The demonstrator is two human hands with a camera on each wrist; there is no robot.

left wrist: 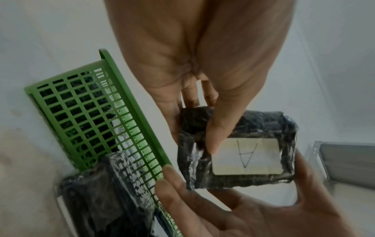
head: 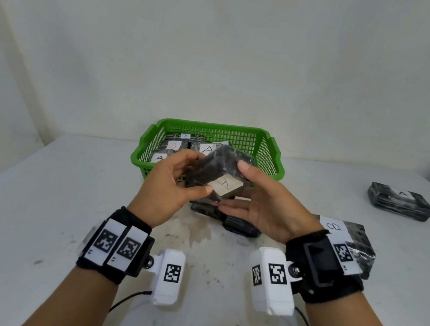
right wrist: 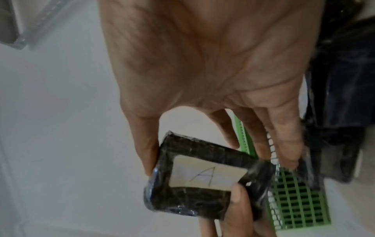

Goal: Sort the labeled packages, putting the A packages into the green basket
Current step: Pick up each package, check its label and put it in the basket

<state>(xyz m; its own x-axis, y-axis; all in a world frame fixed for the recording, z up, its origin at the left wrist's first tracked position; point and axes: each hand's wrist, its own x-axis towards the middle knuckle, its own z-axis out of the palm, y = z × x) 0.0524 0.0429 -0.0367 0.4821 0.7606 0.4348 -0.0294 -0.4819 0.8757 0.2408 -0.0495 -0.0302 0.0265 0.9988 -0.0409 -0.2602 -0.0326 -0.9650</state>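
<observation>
A black wrapped package (head: 216,168) with a white label marked A hangs above the table, just in front of the green basket (head: 212,127). My left hand (head: 199,174) pinches it, thumb on the label's edge and fingers behind. My right hand (head: 235,189) has its thumb against the package's far end and straight fingers beneath it. The left wrist view shows the package (left wrist: 263,125) with the A upside down. In the right wrist view the package (right wrist: 182,200) lies past my right thumb. Several A packages (head: 173,145) lie in the basket.
More black packages (head: 241,227) lie on the white table (head: 44,197) under my hands. A package marked B (head: 347,237) sits by my right wrist. Another A package (head: 399,201) lies at the far right. The basket stands against the back wall.
</observation>
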